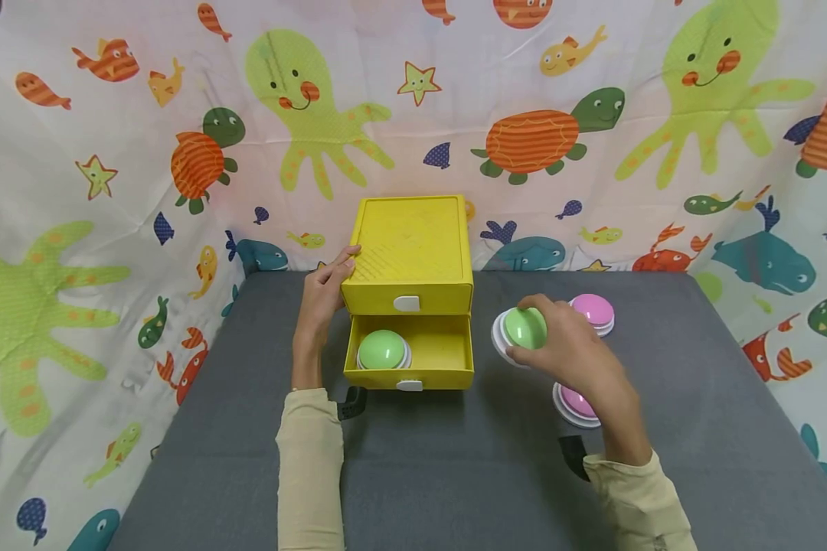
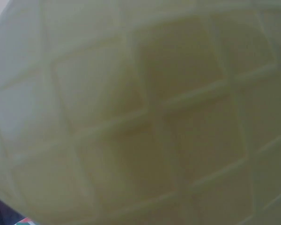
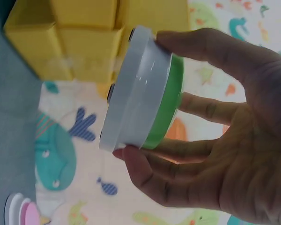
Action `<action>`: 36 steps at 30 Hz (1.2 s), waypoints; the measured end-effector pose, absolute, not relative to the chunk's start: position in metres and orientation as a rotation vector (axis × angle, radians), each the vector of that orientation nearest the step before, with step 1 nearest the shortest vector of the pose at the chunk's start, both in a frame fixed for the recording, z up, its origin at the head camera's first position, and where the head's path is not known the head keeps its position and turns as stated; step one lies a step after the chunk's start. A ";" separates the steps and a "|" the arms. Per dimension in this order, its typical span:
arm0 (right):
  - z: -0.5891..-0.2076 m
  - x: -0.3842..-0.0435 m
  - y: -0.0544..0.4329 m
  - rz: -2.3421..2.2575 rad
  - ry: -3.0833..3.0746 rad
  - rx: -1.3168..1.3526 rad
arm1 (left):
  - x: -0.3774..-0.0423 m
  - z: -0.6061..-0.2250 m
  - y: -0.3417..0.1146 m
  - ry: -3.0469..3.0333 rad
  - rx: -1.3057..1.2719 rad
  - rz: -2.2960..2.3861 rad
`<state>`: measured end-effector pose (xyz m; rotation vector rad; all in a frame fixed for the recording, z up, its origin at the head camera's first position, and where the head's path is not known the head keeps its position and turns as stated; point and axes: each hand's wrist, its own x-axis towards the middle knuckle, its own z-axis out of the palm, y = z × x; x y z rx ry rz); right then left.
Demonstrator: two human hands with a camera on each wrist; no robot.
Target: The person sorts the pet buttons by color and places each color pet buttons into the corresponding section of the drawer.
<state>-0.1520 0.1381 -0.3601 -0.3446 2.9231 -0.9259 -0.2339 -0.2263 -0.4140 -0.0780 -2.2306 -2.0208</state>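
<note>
A yellow two-drawer box point(image 1: 413, 237) stands at the table's back, its lower drawer point(image 1: 444, 348) pulled out. Inside that drawer, on the left, sits a buzzer button point(image 1: 382, 350) with a green dome and white base. My left hand point(image 1: 325, 295) rests against the box's left side, fingertips at its top edge; the left wrist view shows only a blurred lattice surface point(image 2: 154, 112). To the right of the drawer, my right hand point(image 1: 568, 344) holds a second green buzzer button point(image 1: 524, 329) between thumb and fingers. It is tilted, its base point(image 3: 131, 93) with dark feet facing away from the palm.
Two pink buzzer buttons lie on the grey table point(image 1: 427, 490), one farther back point(image 1: 593, 310) and one nearer point(image 1: 577, 404), partly behind the right hand. A sea-animal print cloth point(image 1: 427, 99) hangs behind and along both sides. The upper drawer point(image 1: 406, 298) is closed.
</note>
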 end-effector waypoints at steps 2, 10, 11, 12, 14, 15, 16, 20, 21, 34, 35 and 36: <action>-0.356 -0.148 0.130 -0.938 2.918 -0.373 | -0.234 -0.414 -0.226 -2.232 -0.076 -2.017; -0.356 -0.142 0.093 -0.953 2.929 -0.547 | -0.233 -0.414 -0.227 -2.246 -0.048 -2.002; -0.356 -0.142 0.089 -0.951 2.928 -0.564 | -0.233 -0.414 -0.227 -2.245 -0.048 -2.002; -0.357 -0.142 0.084 -0.948 2.925 -0.581 | -0.233 -0.414 -0.227 -2.245 -0.047 -2.002; -0.359 -0.141 0.075 -0.928 2.917 -0.603 | -0.234 -0.414 -0.227 -2.244 -0.054 -2.004; -0.359 -0.141 0.071 -0.911 2.915 -0.611 | -0.234 -0.414 -0.227 -2.244 -0.057 -2.005; -0.360 -0.141 0.067 -0.892 2.914 -0.612 | -0.234 -0.414 -0.227 -2.243 -0.062 -2.006; -0.364 -0.141 0.053 -0.835 2.949 -0.645 | -0.236 -0.415 -0.228 -2.237 -0.072 -2.008; -0.365 -0.142 0.050 -0.827 2.968 -0.654 | -0.236 -0.416 -0.228 -2.234 -0.071 -2.008; -0.380 -0.155 0.020 -0.541 3.165 -0.658 | -0.235 -0.415 -0.227 -2.211 -0.063 -2.030; -0.382 -0.156 0.018 -0.525 3.165 -0.662 | -0.235 -0.415 -0.227 -2.212 -0.063 -2.033; -0.383 -0.158 0.016 -0.511 3.164 -0.662 | -0.236 -0.414 -0.227 -2.211 -0.060 -2.035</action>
